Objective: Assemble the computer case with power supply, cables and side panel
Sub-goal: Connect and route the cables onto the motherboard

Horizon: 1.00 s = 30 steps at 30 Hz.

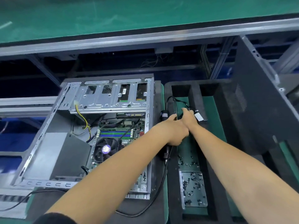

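Observation:
The open computer case (103,94) lies on its side at the left, showing the motherboard (129,126), the CPU fan (105,149) and a grey power supply (71,157) in its near-left corner. The dark side panel (258,101) leans upright at the right. Both arms reach to the black foam tray (171,159) beside the case. My left hand (176,131) curls over the black electric screwdriver (164,114) lying along the case's right side. My right hand (190,118) pinches a black cable bundle (171,98) with a white label (198,117) in the tray's middle slot.
Loose screws (189,162) lie in the tray slot, with several more on a metal plate (194,188) nearer me. The screwdriver's cord (158,189) runs down over the mat. A green conveyor (113,16) with a metal rail crosses the back.

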Available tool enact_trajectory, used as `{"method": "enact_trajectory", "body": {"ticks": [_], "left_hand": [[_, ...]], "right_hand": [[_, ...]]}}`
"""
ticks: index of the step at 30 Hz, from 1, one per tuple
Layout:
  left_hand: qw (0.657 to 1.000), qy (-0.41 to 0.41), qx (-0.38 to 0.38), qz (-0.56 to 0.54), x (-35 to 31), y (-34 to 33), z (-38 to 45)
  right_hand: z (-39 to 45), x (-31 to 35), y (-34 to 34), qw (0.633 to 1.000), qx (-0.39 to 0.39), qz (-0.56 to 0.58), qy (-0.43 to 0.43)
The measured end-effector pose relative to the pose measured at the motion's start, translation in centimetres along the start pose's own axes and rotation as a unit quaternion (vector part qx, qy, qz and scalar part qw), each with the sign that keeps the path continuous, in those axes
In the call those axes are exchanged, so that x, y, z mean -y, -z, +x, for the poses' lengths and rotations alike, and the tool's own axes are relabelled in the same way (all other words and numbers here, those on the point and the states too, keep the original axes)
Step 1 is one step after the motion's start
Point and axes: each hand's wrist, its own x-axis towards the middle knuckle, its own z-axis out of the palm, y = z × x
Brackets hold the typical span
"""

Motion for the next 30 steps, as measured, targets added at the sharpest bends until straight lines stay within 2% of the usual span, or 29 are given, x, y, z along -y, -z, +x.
{"method": "enact_trajectory", "body": {"ticks": [6,13,17,20,21,23,25,26,30], "left_hand": [[0.997,0.018,-0.05,-0.047,0.0,1.0,0.5],[0.976,0.052,-0.121,-0.172,0.8,1.9,0.3],[0.947,0.077,-0.173,-0.259,0.9,1.8,0.1],[0.903,0.112,-0.261,-0.323,1.1,2.0,0.0],[0.877,0.127,-0.296,-0.357,1.2,2.2,-0.1],[0.803,0.153,-0.37,-0.441,1.4,2.9,-0.4],[0.736,0.133,-0.413,-0.52,1.5,3.9,-1.3],[0.716,0.105,-0.421,-0.547,1.5,4.5,-1.8],[0.706,0.017,-0.477,-0.522,1.4,7.4,-4.7]], "right_hand": [[0.1,0.2,1.1,0.987,-0.153,0.035,0.039],[-1.5,1.4,5.5,0.925,-0.315,0.157,0.147],[-3.2,3.0,8.7,0.89,-0.363,0.194,0.196],[-4.5,4.5,11.4,0.877,-0.333,0.264,0.226],[-5.0,5.2,12.3,0.873,-0.32,0.283,0.236],[-6.0,6.5,13.7,0.864,-0.296,0.313,0.259],[-7.3,8.0,14.8,0.846,-0.274,0.351,0.293],[-8.0,8.8,15.1,0.837,-0.262,0.369,0.307],[-10.7,12.3,15.4,0.807,-0.206,0.441,0.335]]}}
